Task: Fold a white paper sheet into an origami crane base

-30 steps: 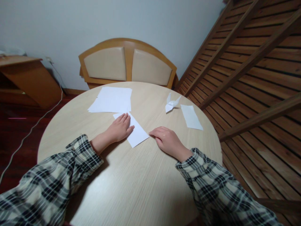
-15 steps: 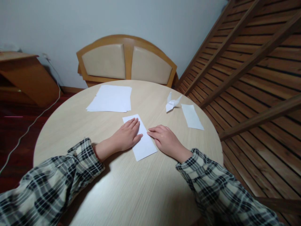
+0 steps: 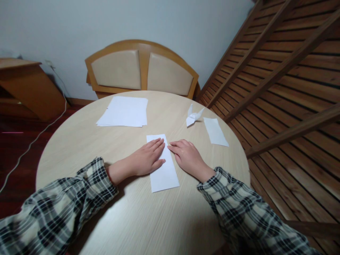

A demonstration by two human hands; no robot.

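A narrow white strip of paper (image 3: 164, 179), apparently folded lengthwise, lies on the round table in front of me. My left hand (image 3: 148, 157) rests flat across its left side and middle, fingers stretched out and thumb apart, covering part of it. At the strip's right edge, near the far end, my right hand (image 3: 187, 156) has thumb and fingers drawn together in a pinch at the paper. Its fingertips touch that edge; how much paper lies between them is hard to see.
On the pale round table (image 3: 106, 141) lie a stack of white paper (image 3: 124, 111) at back left, a folded paper crane (image 3: 193, 116) at back right, and a smaller paper piece (image 3: 216, 131) beside it. Behind stands a chair (image 3: 143, 67); wooden slats (image 3: 287, 88) rise at right.
The paper strip has turned so its long side points more nearly toward me, and it has slid slightly closer. Both hands stay on it, the left shifted a little right.
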